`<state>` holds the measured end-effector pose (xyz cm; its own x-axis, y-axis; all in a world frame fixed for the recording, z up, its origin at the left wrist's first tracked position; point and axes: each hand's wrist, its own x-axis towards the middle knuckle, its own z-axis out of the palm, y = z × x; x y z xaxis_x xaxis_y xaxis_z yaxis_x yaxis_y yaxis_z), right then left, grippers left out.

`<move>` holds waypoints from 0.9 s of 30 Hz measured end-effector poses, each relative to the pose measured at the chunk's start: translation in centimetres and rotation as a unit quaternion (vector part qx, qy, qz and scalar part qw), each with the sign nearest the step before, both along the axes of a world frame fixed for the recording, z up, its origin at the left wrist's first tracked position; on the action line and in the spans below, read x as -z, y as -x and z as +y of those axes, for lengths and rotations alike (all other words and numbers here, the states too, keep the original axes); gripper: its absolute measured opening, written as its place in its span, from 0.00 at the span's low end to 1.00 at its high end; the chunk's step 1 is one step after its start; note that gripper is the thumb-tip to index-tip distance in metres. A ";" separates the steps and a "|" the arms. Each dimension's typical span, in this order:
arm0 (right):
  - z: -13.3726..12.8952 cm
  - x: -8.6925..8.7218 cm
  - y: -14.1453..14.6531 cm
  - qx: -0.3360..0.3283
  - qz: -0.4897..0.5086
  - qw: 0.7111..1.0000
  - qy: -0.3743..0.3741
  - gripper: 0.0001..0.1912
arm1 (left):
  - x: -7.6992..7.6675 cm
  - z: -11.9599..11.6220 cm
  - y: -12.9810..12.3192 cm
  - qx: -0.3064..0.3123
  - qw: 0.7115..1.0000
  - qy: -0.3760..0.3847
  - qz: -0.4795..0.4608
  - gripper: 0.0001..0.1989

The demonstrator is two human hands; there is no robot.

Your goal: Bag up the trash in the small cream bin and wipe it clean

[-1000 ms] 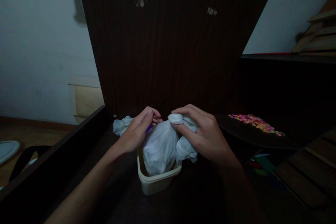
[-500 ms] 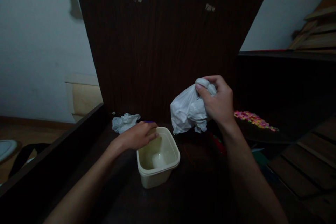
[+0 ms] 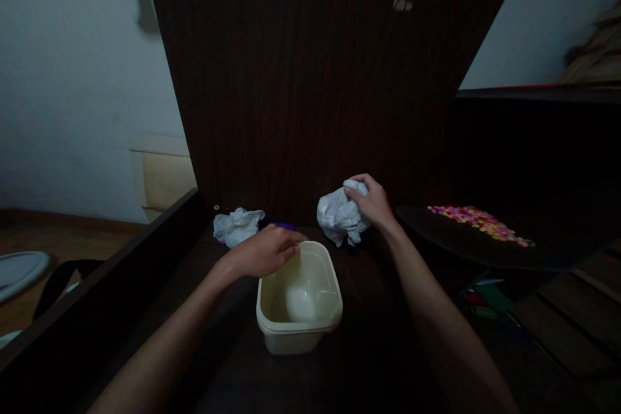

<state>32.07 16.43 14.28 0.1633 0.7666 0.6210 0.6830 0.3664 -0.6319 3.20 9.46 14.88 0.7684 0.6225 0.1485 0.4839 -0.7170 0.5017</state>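
My left hand (image 3: 268,250) grips the back left rim of a cream plastic tub (image 3: 298,339), its fingers over the edge. The tub stands upright on the dark wooden surface, and no contents show inside it. Behind it to the right, my right hand (image 3: 372,199) is closed on the gathered top of a white plastic bag (image 3: 339,217). The bag looks bulky; what it contains is hidden. Another crumpled white plastic bag (image 3: 237,226) lies at the back left, beyond my left hand. A purple thing (image 3: 283,226) shows partly between that bag and the tub.
A tall dark wooden panel (image 3: 310,90) rises at the back. A low dark side board (image 3: 107,272) runs along the left. On the right lies a dark curved piece with pink and yellow flower-like bits (image 3: 478,223), above a green item (image 3: 495,297).
My right hand has carried the white bag down and away toward the back panel. My left hand keeps its place at the tub's rim. The view has shifted slightly.
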 end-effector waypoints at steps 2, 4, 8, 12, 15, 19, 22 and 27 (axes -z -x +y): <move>0.6 1.4 -0.3 -0.012 -0.017 0.999 0.026 0.13 | 0.0 0.0 0.0 -0.002 1.000 0.000 0.003 0.19; 0.9 2.7 -0.5 -0.017 -0.033 0.998 0.045 0.13 | 0.0 -0.1 -0.1 -0.014 1.000 -0.008 0.011 0.19; 1.2 4.9 -1.0 -0.011 -0.068 0.994 0.085 0.12 | -0.4 -0.2 -0.1 -0.028 0.999 -0.003 0.032 0.20; 1.4 6.7 -1.5 0.005 -0.109 0.987 0.122 0.10 | -0.7 -0.2 0.1 -0.034 0.999 0.009 0.021 0.19; 1.3 7.3 -1.6 0.025 -0.125 0.984 0.124 0.13 | -0.8 -0.1 0.3 -0.037 0.999 0.002 0.006 0.19; 0.9 6.6 -1.3 0.031 -0.136 0.986 0.087 0.14 | -1.1 -0.1 0.6 -0.052 0.999 -0.010 -0.013 0.19; 0.2 5.5 -0.6 0.012 -0.148 0.987 0.057 0.13 | -1.6 -0.3 0.9 -0.070 0.996 -0.037 -0.040 0.19; -1.8 3.7 0.7 -0.046 -0.183 0.981 0.042 0.09 | -2.3 -0.5 1.7 -0.111 0.984 -0.051 -0.131 0.20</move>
